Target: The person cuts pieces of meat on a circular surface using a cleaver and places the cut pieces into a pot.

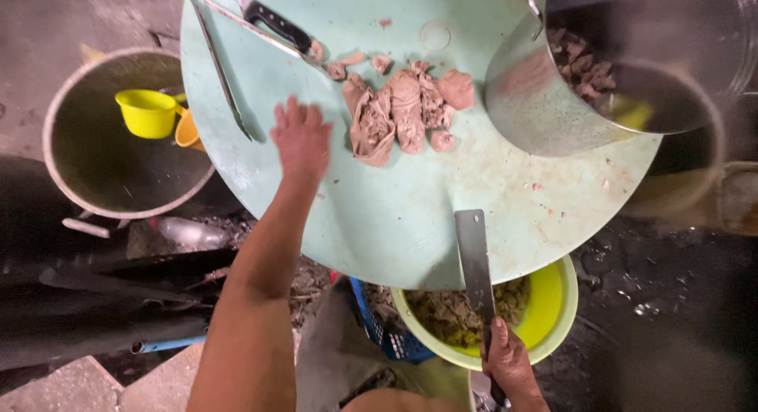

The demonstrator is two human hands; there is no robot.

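Observation:
My left hand (301, 137) lies flat, fingers apart, on a round pale green cutting board (395, 199), just left of a heap of pinkish raw offal (407, 108). It holds nothing. My right hand (509, 363) grips the handle of a cleaver (475, 262), whose long blade points up over the board's near edge. A steel pot (545, 96) with cut meat pieces inside stands on the board's right side.
A black-handled knife (276, 24) and a long steel rod (217, 61) lie at the board's top left. A large pot (110, 167) with a yellow scoop (148, 112) sits on the floor at left. A yellow-green basin (553, 301) of scraps sits under the board's near edge.

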